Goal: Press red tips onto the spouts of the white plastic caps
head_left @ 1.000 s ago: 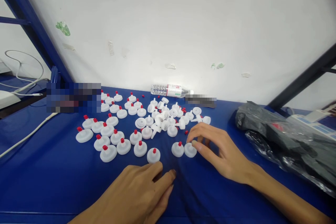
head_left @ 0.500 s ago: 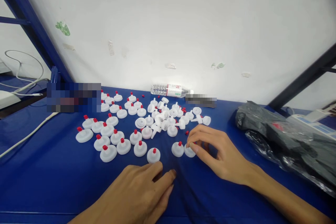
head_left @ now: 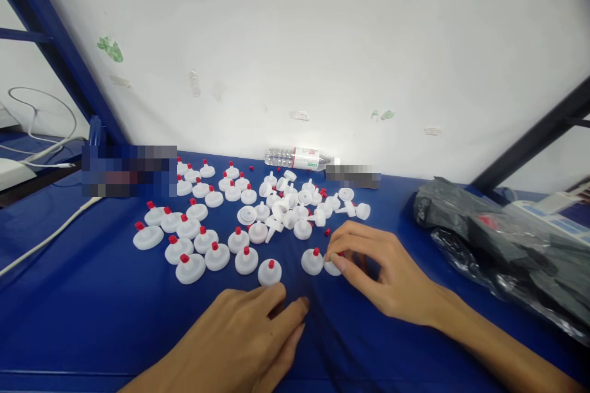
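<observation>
My right hand (head_left: pixel 375 261) is bent over a white nozzle cap (head_left: pixel 332 268), with thumb and fingertips drawn together at its top. A bit of its red tip shows behind the thumb; the fingers hide much of the rest. Just left of it stands another white cap with a red tip (head_left: pixel 312 262). My left hand (head_left: pixel 249 331) lies on the table at the front, fingers loosely bent and apart, with nothing visible in it. Beyond its knuckles is a red-tipped cap (head_left: pixel 270 272), close to the fingers.
Several red-tipped caps (head_left: pixel 191 269) stand upright at the left. A heap of white nozzle caps (head_left: pixel 288 202) and loose red tips (head_left: pixel 323 192) lies mid-table. Behind it lies a plastic bottle (head_left: pixel 304 158). A grey plastic bag (head_left: pixel 502 239) is at the right, a white cable (head_left: pixel 50 236) at the left.
My right hand has shifted very slightly, and the red tip now shows more plainly behind the thumb. My left hand has stayed in place.
</observation>
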`<state>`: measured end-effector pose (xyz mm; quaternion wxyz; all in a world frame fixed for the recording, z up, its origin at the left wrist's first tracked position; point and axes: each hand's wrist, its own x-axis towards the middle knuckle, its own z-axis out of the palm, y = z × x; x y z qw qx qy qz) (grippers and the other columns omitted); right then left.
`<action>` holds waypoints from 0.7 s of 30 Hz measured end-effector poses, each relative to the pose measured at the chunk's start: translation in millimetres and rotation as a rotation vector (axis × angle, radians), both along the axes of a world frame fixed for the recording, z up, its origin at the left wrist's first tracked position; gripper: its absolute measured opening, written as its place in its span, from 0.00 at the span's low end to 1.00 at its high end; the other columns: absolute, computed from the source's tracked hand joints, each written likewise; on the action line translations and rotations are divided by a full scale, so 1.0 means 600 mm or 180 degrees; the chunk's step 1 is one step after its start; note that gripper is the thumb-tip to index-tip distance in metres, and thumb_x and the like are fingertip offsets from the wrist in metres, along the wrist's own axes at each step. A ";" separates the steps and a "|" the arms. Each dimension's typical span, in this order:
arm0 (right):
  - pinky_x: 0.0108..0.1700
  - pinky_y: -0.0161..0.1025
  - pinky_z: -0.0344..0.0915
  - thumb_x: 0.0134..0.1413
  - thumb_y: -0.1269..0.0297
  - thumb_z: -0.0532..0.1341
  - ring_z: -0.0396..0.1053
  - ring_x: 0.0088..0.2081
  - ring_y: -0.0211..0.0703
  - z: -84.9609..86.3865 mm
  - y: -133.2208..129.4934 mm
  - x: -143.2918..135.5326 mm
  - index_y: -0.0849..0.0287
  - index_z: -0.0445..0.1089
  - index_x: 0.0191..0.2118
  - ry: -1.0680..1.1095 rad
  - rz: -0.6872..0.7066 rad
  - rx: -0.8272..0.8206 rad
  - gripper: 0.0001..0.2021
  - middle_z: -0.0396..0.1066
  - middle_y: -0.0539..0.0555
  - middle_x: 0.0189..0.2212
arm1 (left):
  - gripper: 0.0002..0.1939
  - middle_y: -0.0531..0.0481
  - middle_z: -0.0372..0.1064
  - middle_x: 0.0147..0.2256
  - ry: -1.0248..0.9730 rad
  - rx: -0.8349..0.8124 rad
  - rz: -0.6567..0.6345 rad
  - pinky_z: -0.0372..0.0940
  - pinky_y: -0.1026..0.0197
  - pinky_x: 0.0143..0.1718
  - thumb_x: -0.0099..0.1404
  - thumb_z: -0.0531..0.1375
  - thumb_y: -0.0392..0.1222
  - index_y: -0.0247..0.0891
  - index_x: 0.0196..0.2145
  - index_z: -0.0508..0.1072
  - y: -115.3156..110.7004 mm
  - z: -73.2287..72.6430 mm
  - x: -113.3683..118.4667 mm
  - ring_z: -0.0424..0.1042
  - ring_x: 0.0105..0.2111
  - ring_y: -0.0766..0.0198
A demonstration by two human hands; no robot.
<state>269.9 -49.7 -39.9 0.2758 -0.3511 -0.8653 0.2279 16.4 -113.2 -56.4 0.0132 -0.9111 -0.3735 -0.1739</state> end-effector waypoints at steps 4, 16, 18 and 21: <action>0.31 0.36 0.65 0.68 0.65 0.58 0.69 0.31 0.37 0.000 0.001 -0.001 0.56 0.75 0.41 -0.0007 -0.0006 -0.0040 0.08 0.72 0.54 0.41 | 0.13 0.52 0.71 0.32 -0.0016 0.0034 -0.0040 0.71 0.65 0.32 0.73 0.52 0.34 0.41 0.44 0.76 -0.001 -0.005 -0.002 0.74 0.28 0.65; 0.33 0.37 0.66 0.68 0.64 0.58 0.69 0.31 0.38 -0.002 0.001 -0.001 0.56 0.75 0.41 0.0002 -0.0010 -0.0027 0.08 0.72 0.54 0.41 | 0.13 0.52 0.70 0.33 -0.0101 0.0071 0.0041 0.69 0.68 0.32 0.74 0.51 0.36 0.42 0.46 0.75 -0.003 -0.010 -0.001 0.74 0.28 0.67; 0.32 0.37 0.66 0.68 0.64 0.58 0.70 0.31 0.38 -0.002 0.001 -0.002 0.56 0.75 0.41 -0.0006 -0.0004 -0.0032 0.08 0.72 0.54 0.40 | 0.13 0.52 0.70 0.33 -0.0092 0.0072 0.0035 0.70 0.67 0.32 0.74 0.51 0.36 0.42 0.46 0.75 -0.003 -0.010 -0.001 0.74 0.28 0.67; 0.31 0.36 0.65 0.68 0.64 0.58 0.70 0.31 0.38 -0.002 0.001 -0.003 0.56 0.75 0.41 -0.0009 0.0008 -0.0040 0.08 0.72 0.54 0.40 | 0.12 0.52 0.71 0.33 -0.0103 0.0074 0.0036 0.70 0.67 0.32 0.74 0.51 0.35 0.41 0.45 0.75 -0.002 -0.010 0.000 0.74 0.28 0.67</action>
